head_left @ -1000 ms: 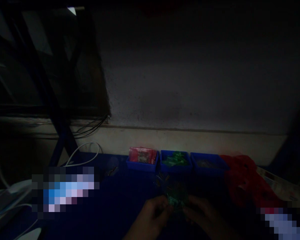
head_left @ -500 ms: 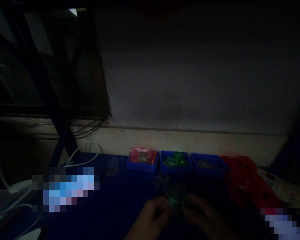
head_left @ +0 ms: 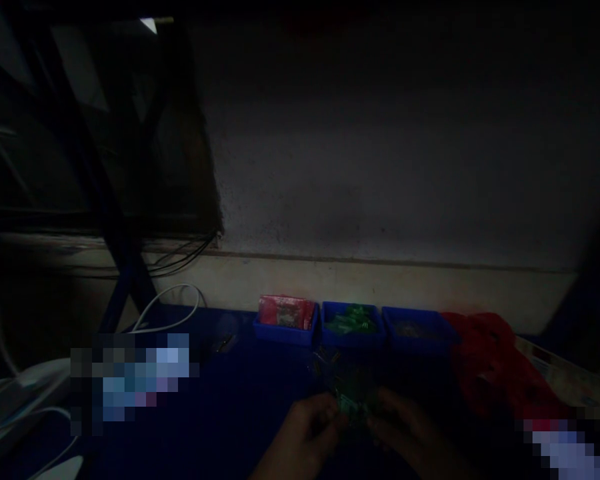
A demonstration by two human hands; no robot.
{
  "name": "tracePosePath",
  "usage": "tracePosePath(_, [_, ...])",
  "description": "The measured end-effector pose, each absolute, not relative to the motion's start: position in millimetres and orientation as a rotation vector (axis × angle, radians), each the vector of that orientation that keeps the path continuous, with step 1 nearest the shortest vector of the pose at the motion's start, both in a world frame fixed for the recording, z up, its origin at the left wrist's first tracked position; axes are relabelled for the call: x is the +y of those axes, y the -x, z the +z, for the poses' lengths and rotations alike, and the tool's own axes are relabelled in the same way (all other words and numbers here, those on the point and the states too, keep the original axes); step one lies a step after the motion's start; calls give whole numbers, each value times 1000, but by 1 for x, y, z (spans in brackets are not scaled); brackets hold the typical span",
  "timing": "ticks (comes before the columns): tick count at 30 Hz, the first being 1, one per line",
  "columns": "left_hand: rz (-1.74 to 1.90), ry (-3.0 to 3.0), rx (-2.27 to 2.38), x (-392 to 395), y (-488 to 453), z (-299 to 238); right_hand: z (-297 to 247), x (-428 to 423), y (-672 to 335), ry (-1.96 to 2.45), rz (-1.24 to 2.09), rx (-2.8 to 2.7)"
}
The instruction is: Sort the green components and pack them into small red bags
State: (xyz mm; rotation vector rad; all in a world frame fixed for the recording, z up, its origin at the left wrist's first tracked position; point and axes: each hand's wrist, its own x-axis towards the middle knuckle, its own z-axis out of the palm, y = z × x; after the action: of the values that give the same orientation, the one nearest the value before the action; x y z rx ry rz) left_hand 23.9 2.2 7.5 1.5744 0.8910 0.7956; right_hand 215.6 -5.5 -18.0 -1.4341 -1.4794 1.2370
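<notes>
At the lower middle, my left hand (head_left: 313, 427) has its fingers closed on the left edge of a small green plastic packet (head_left: 349, 403). My right hand (head_left: 403, 421) grips the packet's right side, its fingers bent and dim in the shadow. Just beyond the hands lie small clear bags (head_left: 324, 360) with slim dark pieces in them. Behind these, a blue bin (head_left: 353, 341) holds several green packets (head_left: 355, 320) like the one in my hands. Poor light hides the packet's contents.
Left of the green packets stands a bin (head_left: 285, 335) of pink packets; to the right, another bin (head_left: 420, 343) has clear pieces. A red plastic bag (head_left: 490, 360) lies farther right. One small clear bag (head_left: 224, 343), a white cable (head_left: 197, 300) and blurred-out patches are on the left.
Almost nothing differs. Both hands keep their hold on the green packet in nearly the same place; the view has shifted very slightly.
</notes>
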Motion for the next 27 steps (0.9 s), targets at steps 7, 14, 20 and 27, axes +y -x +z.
tracePosePath(7, [823,-1573,872,2,-23,10,-13,-5,-213,1381,1248,-1581])
tracePosePath(14, [807,-1564,916,2,-23,7,-11,-5,-213,1387,1232,-1546])
tracePosePath(20, [820,-1553,877,2,-23,6,-11,-7,-213,1399,1226,-1502])
tracePosePath(27, [808,-1556,910,4,-22,2,-12,-8,-215,1415,1179,-1556])
